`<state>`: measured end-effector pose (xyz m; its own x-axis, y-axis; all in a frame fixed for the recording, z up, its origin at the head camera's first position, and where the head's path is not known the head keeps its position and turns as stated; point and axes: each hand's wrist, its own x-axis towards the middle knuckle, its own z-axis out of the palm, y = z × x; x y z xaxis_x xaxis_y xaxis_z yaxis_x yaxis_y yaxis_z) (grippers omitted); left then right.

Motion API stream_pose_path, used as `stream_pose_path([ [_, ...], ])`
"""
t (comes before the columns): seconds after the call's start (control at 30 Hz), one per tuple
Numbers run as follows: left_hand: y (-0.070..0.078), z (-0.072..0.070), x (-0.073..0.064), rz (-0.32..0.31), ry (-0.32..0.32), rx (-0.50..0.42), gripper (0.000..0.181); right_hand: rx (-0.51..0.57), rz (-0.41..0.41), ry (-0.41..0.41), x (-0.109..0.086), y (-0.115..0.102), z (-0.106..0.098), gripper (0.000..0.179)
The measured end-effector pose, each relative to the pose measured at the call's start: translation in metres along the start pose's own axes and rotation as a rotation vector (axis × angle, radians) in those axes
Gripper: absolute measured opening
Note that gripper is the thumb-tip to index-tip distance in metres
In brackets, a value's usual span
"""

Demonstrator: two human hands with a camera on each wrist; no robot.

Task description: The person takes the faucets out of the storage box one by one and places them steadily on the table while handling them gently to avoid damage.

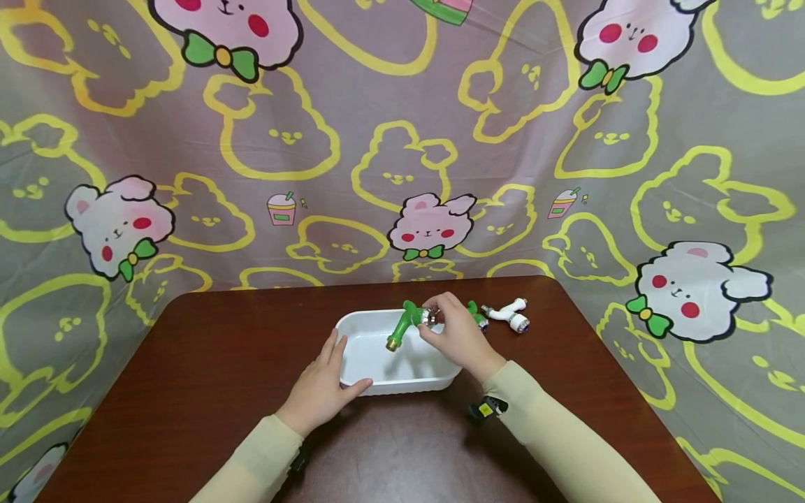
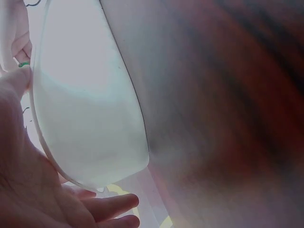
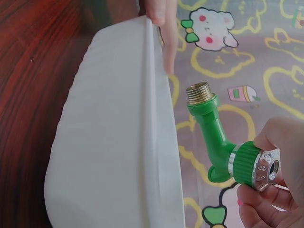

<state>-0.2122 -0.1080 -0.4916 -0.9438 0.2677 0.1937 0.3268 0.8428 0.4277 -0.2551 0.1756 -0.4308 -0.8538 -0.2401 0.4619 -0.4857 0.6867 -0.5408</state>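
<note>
A green tap with a brass threaded end is held above the white basin. My right hand pinches its silver-ringed knob between thumb and fingers. In the right wrist view, the brass thread points up and away from that hand. My left hand rests against the basin's left end, its fingers straight along the outside and its thumb on the near rim. The hand's fingers show past the basin's end in the left wrist view.
A second green tap shows partly behind my right hand. Right of it a white tap lies on the brown table. Patterned cloth encloses the table at the back and sides.
</note>
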Motion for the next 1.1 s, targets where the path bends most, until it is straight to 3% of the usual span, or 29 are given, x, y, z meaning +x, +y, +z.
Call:
stream_pose_path([
  [0.6, -0.002, 0.001, 0.001, 0.002, -0.010, -0.007, 0.099, 0.021, 0.084, 0.110, -0.015, 0.025, -0.030, 0.030],
  [0.87, -0.002, 0.001, 0.001, 0.002, -0.009, -0.015, 0.100, -0.008, 0.147, 0.135, -0.021, 0.036, -0.040, 0.031],
  [1.1, -0.002, 0.001, 0.000, 0.006, -0.012, -0.023, 0.101, -0.058, 0.146, 0.196, -0.028, 0.051, -0.050, 0.030],
])
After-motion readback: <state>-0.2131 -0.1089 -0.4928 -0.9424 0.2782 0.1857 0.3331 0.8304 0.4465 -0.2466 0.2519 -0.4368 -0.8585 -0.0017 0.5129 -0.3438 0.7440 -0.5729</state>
